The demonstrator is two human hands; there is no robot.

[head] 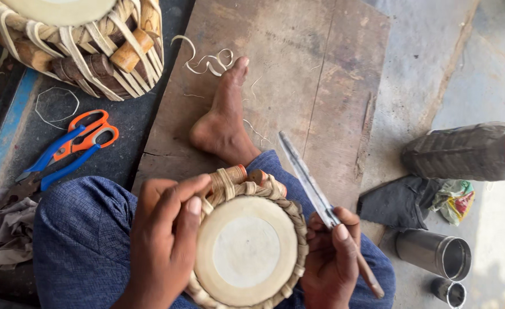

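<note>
A small hand drum with a pale skin head and a braided leather rim rests on my lap. My left hand grips its left side, thumb lying on the edge of the skin. My right hand sits against the drum's right rim and holds a long flat metal blade with a wooden handle, the tip pointing up and away. My bare foot lies on a wooden board just beyond the drum.
A larger drum with straps and wooden pegs stands at top left. Orange and blue scissors lie on the dark mat. At right are a lying plastic bottle, a dark cloth and two steel cups. Leather shavings curl on the board.
</note>
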